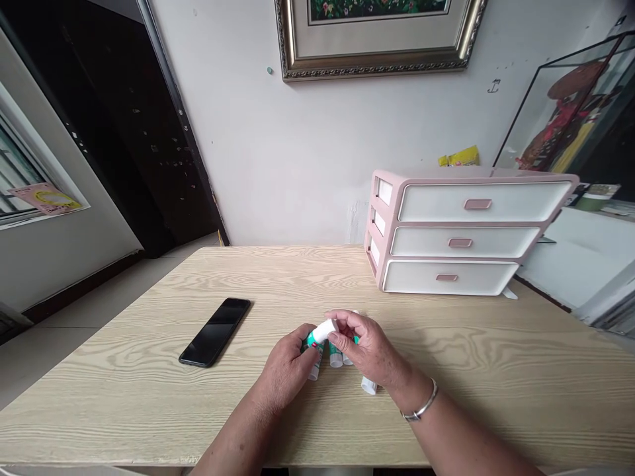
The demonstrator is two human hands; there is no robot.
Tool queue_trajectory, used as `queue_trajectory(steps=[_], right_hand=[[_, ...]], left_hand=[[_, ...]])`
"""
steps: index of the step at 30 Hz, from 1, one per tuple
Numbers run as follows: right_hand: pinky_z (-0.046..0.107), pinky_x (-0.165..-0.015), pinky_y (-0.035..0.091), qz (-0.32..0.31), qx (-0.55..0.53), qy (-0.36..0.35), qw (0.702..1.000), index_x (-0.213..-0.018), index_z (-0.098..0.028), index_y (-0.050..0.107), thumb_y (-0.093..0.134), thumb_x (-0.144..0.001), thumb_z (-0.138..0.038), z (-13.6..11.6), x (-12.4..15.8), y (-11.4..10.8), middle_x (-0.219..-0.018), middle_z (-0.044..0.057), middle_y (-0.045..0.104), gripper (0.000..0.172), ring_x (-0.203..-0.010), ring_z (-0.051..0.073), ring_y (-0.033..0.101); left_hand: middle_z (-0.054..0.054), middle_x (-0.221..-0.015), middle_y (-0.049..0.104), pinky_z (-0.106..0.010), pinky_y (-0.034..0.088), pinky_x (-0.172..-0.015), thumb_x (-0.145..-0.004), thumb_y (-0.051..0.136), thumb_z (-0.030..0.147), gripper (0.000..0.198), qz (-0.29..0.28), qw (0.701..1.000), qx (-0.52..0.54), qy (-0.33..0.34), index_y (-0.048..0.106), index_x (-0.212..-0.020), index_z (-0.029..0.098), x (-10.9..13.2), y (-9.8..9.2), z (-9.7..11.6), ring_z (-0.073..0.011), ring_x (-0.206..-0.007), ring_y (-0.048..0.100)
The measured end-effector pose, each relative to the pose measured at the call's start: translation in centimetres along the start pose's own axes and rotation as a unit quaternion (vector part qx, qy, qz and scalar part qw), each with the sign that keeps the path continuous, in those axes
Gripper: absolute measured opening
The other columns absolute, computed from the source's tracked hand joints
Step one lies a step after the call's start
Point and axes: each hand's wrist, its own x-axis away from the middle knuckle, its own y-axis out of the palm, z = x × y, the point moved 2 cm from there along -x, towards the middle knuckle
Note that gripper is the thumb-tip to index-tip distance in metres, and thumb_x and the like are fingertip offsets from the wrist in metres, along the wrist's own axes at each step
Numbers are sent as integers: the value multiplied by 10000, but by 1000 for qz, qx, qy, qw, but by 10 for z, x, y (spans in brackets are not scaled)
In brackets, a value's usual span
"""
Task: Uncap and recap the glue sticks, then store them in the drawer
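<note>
Left hand (292,363) on tube (324,330), pale wooden table (124,396), white wall (288,158)

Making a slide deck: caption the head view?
Left hand holding a green and white tube, right hand at its white end, above a wooden table.

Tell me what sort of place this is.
Probably a room in a home: a framed picture hangs on the wall, and a drawer unit and a phone share the wooden table.
</note>
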Motion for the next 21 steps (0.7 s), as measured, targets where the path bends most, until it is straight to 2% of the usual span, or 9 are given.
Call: queue_trajectory(steps=[7,9,11,16,21], right_hand=[[299,-762,529,-36,76,-27,996,-1250,-245,663,611,-932,-357,-3,3,5,-944,38,701,341,-824,157,627],[302,-764,521,-44,82,-48,994,-1286,-249,636,585,-949,-346,-4,5,7,-945,40,696,354,-824,157,619],[297,-747,516,-44,85,-61,993,-1322,-251,601,584,-950,-347,-3,7,8,-919,34,685,384,-801,154,607],[272,-699,504,-4,76,-51,996,-1300,-234,581,583,-949,-360,2,7,-2,-840,9,658,373,-723,138,589],[257,-617,468,36,75,-40,996,-1193,-212,616,552,-961,-393,1,4,-12,-723,-13,610,301,-640,133,552]], left_hand=[[2,-817,664,-243,410,-658,-815,494,224,232,-12,999,31,6,659,-976,204,4,1,10,-163,-732,565],[1,-799,647,-242,401,-650,-850,502,272,186,-17,998,60,18,654,-922,193,6,-1,14,-154,-715,544],[6,-732,605,-246,385,-633,-898,496,370,239,-8,996,90,28,629,-832,183,7,-3,15,-141,-665,503],[23,-571,472,-264,341,-595,-927,421,595,511,45,991,127,24,506,-624,192,5,-9,4,-126,-566,414],[25,-457,415,-267,321,-551,-947,359,582,564,67,984,162,-15,462,-538,206,2,-10,-8,-122,-493,393]])
